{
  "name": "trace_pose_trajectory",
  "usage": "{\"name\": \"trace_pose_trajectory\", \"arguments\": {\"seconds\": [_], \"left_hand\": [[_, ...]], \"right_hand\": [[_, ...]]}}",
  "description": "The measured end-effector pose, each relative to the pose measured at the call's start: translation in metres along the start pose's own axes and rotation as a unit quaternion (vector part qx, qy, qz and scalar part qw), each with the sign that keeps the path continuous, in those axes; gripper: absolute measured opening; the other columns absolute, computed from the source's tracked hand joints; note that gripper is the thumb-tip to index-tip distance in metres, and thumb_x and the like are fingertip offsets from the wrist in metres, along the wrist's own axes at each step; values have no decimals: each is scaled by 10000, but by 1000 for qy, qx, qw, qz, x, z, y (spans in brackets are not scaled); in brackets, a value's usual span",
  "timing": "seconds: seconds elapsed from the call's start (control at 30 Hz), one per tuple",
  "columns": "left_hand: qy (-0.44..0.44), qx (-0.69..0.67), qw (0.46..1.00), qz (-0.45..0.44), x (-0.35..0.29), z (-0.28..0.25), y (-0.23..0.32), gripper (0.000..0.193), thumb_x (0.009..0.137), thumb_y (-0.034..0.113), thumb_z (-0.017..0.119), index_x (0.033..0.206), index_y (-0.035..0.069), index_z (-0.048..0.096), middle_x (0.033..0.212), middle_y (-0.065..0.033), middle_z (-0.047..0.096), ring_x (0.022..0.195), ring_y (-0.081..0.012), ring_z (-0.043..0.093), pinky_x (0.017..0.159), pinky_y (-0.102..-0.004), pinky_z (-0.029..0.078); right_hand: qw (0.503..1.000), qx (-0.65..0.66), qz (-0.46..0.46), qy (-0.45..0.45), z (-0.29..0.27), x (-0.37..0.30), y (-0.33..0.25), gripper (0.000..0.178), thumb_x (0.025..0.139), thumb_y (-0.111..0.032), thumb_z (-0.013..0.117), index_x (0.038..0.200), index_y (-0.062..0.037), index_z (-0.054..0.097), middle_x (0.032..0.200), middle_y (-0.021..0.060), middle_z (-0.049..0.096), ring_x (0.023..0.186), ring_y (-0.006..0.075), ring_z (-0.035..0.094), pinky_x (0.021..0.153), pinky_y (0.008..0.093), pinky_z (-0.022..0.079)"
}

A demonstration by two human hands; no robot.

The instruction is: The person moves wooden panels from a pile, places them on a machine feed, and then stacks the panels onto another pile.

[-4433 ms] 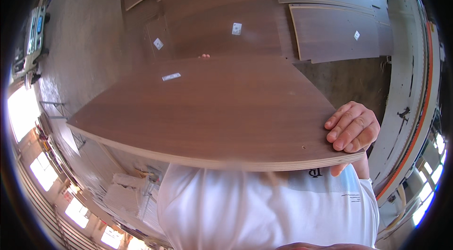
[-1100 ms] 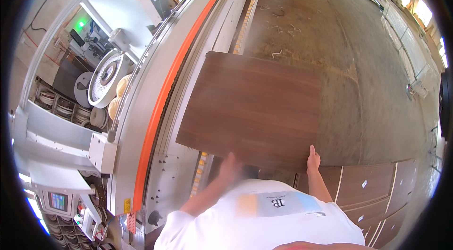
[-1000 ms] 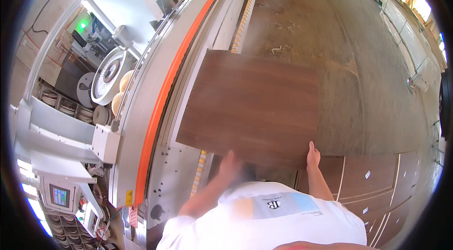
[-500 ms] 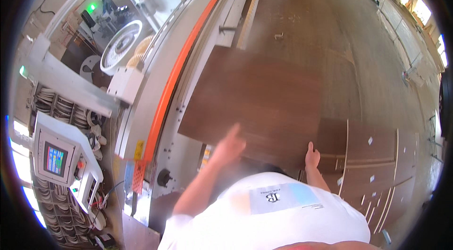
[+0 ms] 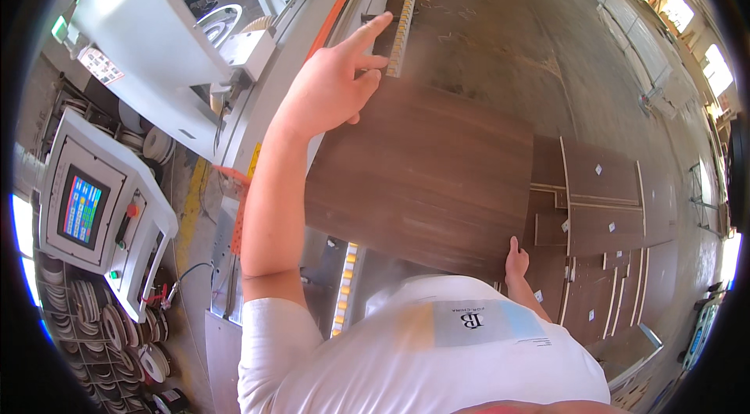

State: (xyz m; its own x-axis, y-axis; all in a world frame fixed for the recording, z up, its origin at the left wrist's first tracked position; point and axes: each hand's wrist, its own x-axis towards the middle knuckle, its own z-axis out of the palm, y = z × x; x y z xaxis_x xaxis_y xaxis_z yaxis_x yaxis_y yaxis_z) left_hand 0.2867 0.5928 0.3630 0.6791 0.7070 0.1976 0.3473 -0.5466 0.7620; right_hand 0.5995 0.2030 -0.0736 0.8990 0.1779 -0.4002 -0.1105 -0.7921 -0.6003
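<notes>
A large dark brown wood-grain board (image 5: pixel 422 172) lies flat in front of me, its left side by the long machine bed. Raised over its far left corner is my left hand (image 5: pixel 332 82), index finger stretched out and the others partly bent, nothing in it. My right hand (image 5: pixel 516 262) grips the board's near right edge with the thumb up; its other fingers are hidden below. Part of the board's left edge is covered by my left forearm.
Along the left runs the machine with an orange strip (image 5: pixel 344 0) and a roller rail (image 5: pixel 405 16). A control panel with a lit screen (image 5: pixel 83 207) stands nearer left, above racked edging rolls (image 5: pixel 113 328). Stacked brown panels (image 5: pixel 601 172) lie on the right.
My left hand has moved forward from above the board's near left part to its far left corner. My right hand stays at the right edge. The whole view has shifted.
</notes>
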Motion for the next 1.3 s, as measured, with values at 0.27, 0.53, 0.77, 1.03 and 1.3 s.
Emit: {"name": "trace_pose_trajectory", "arguments": {"seconds": [0.27, 0.53, 0.77, 1.03, 1.3], "left_hand": [[14, -480, 774, 413, -143, 71, 71, 972, 885, -166, 457, 1607, 179, -94, 1489, -344, 416, 595, -83, 641, 475, -201, 513], [-174, -328, 928, 3, -299, 174, 55, 324, 919, -26, 561, 1204, 83, 669, 1139, -151, 710, 826, -151, 699, 600, -300, 549], [-224, -33, 972, -65, -476, 298, -52, 276, 956, 248, 586, 1184, 117, 669, 1105, -157, 705, 1029, -358, 671, 883, -444, 528], [-193, -77, 946, -248, -570, 285, -73, 314, 984, 277, 593, 1257, 127, 636, 1074, -114, 717, 914, -270, 699, 834, -375, 548], [-124, -85, 936, -320, -615, 247, -102, 489, 948, 338, 638, 1398, 181, 530, 1114, -143, 713, 1043, -314, 680, 894, -425, 535]], "right_hand": [[999, -3, -45, 26, -25, -52, 108, 730, 926, -595, 578, 1148, 93, 681, 1188, 283, 671, 1160, 413, 617, 983, 440, 464], [997, 6, -73, -22, -49, -112, 185, 731, 915, -602, 578, 984, 118, 689, 1085, 291, 684, 1093, 429, 627, 943, 457, 467], [997, 0, -79, -6, -65, -151, 254, 706, 896, -582, 596, 1003, 109, 695, 1099, 304, 683, 1088, 436, 629, 937, 477, 467], [996, -25, -75, -29, -80, -174, 273, 712, 894, -583, 578, 1033, 106, 694, 1105, 326, 668, 1124, 451, 609, 964, 468, 454], [994, -58, -90, -19, -75, -241, 263, 726, 885, -596, 582, 1015, 109, 693, 1102, 321, 673, 1099, 451, 626, 945, 478, 472]]}}
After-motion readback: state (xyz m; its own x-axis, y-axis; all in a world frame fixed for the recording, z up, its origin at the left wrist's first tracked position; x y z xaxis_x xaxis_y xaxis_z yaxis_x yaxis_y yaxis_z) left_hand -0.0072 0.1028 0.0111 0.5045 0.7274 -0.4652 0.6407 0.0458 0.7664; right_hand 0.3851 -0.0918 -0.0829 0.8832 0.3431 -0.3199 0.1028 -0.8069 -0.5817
